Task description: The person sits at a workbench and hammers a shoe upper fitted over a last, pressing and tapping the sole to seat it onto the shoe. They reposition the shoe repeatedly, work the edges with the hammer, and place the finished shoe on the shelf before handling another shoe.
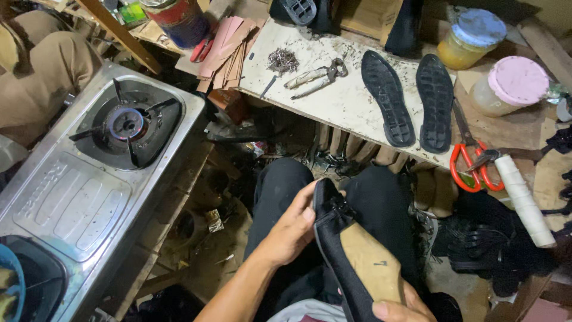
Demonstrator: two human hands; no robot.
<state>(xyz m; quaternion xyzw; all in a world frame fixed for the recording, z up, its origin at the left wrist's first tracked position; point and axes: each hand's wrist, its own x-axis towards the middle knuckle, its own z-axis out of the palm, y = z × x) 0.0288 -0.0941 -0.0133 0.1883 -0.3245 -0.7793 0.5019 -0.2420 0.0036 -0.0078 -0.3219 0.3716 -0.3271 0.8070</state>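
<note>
**A:** Where's the shoe sitting?

**B:** The black shoe upper [342, 250] lies over the person's lap, below the white workboard [333, 101], sole side up so the tan insole board shows. The left hand [292, 229] is wrapped around its toe end, thumb pressed on the black fabric. The right hand [396, 307] pinches the heel end at the frame's bottom edge; only a thumb and some palm show.

**A:** What could go wrong?

**B:** I'd judge the fabric edge could slip off the insole if either grip loosens, since nothing else supports the shoe. The gas stove [101, 173], well left of the workboard, has a small blue flame at its burner; scraps near it look like a hazard. The loose nails [282, 59] on the workboard could roll off onto the lap.

**A:** And containers?

**B:** At the workboard's far right, a jar with a blue lid [472, 37] holds yellowish stuff, and a jar with a pink lid [511, 84] holds something pale; I can't tell what. A red and blue can [179, 21] stands beyond the board's left end, contents hidden.

**A:** Anything else there?

**B:** Two black outsoles [411, 98], pincers [319, 76], and red-handled scissors [471, 167] at its right edge.
</note>
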